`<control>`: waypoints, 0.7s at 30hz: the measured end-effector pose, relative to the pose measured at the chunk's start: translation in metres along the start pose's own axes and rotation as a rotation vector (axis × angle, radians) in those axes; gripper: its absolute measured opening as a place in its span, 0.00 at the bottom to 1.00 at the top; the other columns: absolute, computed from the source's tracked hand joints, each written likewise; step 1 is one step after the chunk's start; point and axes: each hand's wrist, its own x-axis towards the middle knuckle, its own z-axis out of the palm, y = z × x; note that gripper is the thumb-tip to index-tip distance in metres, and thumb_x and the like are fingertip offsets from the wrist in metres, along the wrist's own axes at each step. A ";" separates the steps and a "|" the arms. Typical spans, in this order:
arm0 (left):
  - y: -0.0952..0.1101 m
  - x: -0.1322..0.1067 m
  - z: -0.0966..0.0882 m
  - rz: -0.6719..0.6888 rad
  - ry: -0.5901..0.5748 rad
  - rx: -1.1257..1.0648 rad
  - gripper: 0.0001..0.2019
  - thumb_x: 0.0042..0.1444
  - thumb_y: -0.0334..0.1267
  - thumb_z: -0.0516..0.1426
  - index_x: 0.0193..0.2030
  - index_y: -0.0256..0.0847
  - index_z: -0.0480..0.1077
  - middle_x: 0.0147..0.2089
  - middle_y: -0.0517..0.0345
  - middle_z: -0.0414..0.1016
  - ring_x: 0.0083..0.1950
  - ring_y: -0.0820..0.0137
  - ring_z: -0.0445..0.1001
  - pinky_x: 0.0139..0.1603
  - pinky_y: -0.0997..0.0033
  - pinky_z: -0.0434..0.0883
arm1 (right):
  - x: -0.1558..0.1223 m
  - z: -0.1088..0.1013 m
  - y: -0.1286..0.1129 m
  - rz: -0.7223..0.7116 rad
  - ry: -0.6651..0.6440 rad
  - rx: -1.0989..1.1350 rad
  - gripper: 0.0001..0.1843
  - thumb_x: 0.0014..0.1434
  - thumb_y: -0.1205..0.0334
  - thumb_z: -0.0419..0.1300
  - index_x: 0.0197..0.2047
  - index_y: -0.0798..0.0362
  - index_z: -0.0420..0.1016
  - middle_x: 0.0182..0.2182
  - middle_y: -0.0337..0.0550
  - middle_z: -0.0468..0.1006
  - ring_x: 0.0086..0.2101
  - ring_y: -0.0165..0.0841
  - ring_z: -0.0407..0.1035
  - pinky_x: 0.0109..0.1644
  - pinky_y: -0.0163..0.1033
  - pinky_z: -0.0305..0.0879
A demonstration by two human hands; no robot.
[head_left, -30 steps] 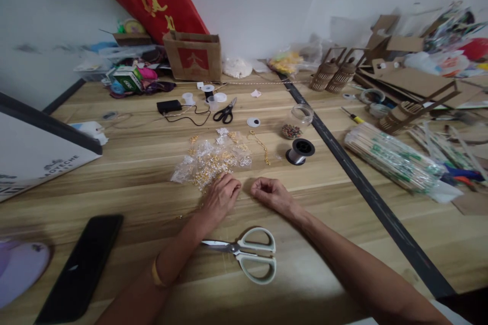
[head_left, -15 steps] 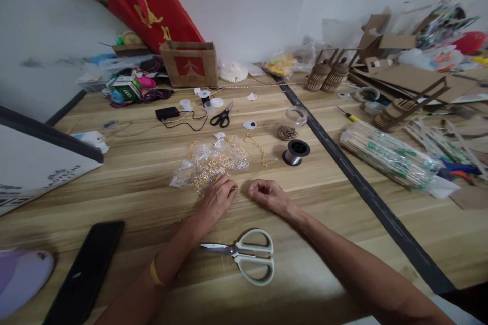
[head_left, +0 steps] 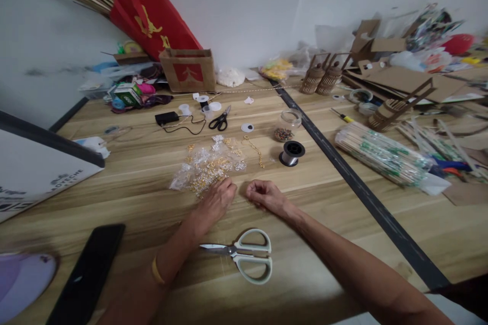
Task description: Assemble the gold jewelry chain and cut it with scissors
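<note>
My left hand (head_left: 220, 197) is closed, fingertips together, at the near edge of a pile of gold and silver jewellery findings (head_left: 209, 168). A short way to its right, my right hand (head_left: 266, 197) is held in a pinch with the fingers curled. What either hand holds is too small or hidden to make out. Between the hands a narrow gap shows the wooden table. Nearer my body lie scissors (head_left: 244, 254) with pale handles, blades pointing left. Beyond my right hand are a gold chain (head_left: 256, 152) and a spool of clear line (head_left: 293, 153).
A glass jar of beads (head_left: 285, 127), black scissors (head_left: 220, 120) and a black adapter (head_left: 166, 118) lie farther back. At right is a bag of wooden sticks (head_left: 381, 155) beside a dark strip (head_left: 343, 172). A phone (head_left: 87, 274) and a white box (head_left: 46, 172) are at left.
The view has shifted slightly. A small gold glint at my left fingertips no longer shows, as those fingers have turned a little. My right hand keeps its pinch.
</note>
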 end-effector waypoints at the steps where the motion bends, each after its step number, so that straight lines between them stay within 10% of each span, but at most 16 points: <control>1: 0.001 0.000 0.000 -0.011 0.007 -0.002 0.12 0.62 0.28 0.48 0.30 0.38 0.68 0.33 0.54 0.68 0.37 0.68 0.68 0.40 0.68 0.68 | 0.000 0.000 0.000 0.002 0.003 0.008 0.16 0.50 0.50 0.64 0.27 0.54 0.67 0.15 0.29 0.62 0.15 0.20 0.52 0.15 0.27 0.49; 21: -0.002 -0.007 0.013 -0.376 0.344 -0.726 0.04 0.50 0.27 0.59 0.30 0.37 0.75 0.30 0.57 0.78 0.30 0.73 0.75 0.33 0.74 0.72 | 0.003 0.024 0.014 -0.257 0.254 -0.191 0.11 0.58 0.55 0.56 0.30 0.53 0.65 0.23 0.36 0.64 0.24 0.27 0.58 0.26 0.33 0.55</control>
